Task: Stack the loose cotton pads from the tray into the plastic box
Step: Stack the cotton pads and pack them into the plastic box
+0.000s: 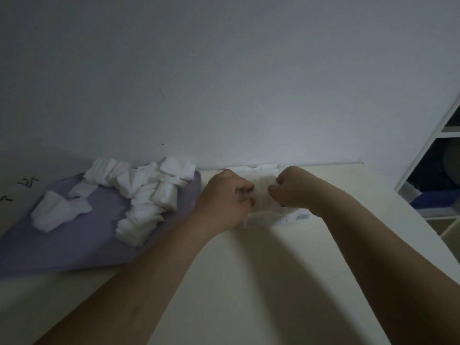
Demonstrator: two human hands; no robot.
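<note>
The left hand [224, 197] and right hand [295, 190] grip the plastic box [262, 212] with curled fingers, while the cotton pads [149, 195] lie heaped on the tray [74, 245] left of the box, nearer the left hand

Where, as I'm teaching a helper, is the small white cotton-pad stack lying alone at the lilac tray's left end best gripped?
Probably pinch the small white stack across its thickness from above, on the near side: it lies apart from the big pad heap, with bare lilac tray around it, leaving room either side.
</note>
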